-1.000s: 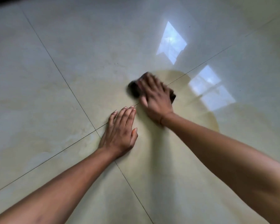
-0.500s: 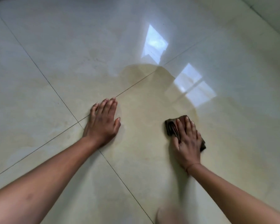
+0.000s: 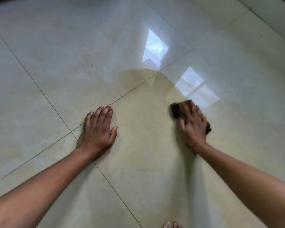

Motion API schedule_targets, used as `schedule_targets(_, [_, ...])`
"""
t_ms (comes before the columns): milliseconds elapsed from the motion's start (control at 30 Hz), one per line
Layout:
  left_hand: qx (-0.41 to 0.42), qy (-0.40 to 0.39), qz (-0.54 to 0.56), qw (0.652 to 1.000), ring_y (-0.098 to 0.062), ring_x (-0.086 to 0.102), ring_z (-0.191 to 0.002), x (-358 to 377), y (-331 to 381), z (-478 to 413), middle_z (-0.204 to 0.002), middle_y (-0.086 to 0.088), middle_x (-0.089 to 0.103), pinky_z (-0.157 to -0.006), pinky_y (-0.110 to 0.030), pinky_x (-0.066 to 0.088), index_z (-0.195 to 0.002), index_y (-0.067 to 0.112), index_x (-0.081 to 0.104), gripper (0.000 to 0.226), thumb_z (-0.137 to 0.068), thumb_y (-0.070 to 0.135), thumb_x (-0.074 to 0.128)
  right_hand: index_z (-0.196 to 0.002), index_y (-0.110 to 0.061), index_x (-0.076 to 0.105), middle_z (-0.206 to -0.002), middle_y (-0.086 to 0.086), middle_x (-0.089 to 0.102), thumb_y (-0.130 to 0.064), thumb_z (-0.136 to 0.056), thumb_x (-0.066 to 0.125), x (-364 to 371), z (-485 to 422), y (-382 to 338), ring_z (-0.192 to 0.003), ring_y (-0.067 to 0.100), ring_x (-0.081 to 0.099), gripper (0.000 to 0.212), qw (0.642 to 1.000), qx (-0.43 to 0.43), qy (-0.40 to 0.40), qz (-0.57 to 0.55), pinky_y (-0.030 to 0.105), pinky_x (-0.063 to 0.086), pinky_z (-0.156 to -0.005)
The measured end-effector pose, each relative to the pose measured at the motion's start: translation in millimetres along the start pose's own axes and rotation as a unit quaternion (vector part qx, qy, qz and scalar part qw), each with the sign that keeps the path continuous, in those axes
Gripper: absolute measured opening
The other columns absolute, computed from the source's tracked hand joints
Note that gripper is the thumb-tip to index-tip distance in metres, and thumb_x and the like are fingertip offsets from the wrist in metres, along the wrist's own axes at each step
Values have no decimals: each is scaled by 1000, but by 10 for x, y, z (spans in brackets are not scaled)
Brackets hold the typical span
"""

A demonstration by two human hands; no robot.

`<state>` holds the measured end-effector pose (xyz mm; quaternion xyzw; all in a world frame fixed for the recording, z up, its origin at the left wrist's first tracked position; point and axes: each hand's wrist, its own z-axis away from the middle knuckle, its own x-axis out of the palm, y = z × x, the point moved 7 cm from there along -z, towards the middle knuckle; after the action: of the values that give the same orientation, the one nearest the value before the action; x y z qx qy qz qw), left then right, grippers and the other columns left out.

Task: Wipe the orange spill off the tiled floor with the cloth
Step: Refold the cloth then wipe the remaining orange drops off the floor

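Hands: two, the left hand (image 3: 97, 132) and the right hand (image 3: 192, 127)
Cloths: one, a dark cloth (image 3: 176, 110)
Spills: one, a spill (image 3: 138, 79)
Window reflections: two
Toes: two at the bottom edge (image 3: 172, 225)

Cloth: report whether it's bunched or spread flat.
Bunched: the cloth is a small dark wad, mostly covered by the right hand.

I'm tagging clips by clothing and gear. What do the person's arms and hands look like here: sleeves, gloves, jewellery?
Both forearms are bare as far as the frame shows, with no sleeves in view. The left hand and right hand wear no gloves, and no rings or watch show. The left fingers have short, unpainted nails. The right hand is motion-blurred; a thin line at its wrist could be a band or a crease.
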<state>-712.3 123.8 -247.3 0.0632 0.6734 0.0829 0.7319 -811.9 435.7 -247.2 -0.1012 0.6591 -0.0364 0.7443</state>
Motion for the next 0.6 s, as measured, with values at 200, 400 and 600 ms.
schedule_targets(200, [8,24,8,1000,-27,33,-138,8,-38,-31,-149,-8,39,-113,-46,22,-141,6,39,64,-87,39,36,-140,-34,39,-153,5,29,-38,-82,39,156,-1266,-1698,-139,28,27,58,997,-76,21,-15,44,22,-108])
schedule_targets(400, [7,-2,12,1000,-27,33,-138,-12,-34,-36,-150,-8,39,-113,-46,23,-141,6,40,63,-87,37,39,-149,-34,28,-161,0,12,-43,-87,32,235,-97,-1196,-148,23,10,63,952,-299,-70,15,43,11,-115])
schedule_targets(600, [10,8,9,1000,-27,36,-137,-28,-51,-43,-148,-9,41,-111,-46,25,-140,5,42,63,-86,38,39,-145,-34,35,-159,3,21,-42,-82,30,162,-1105,-1713,-144,26,19,64,993,-115,-3,-5,48,18,-113])
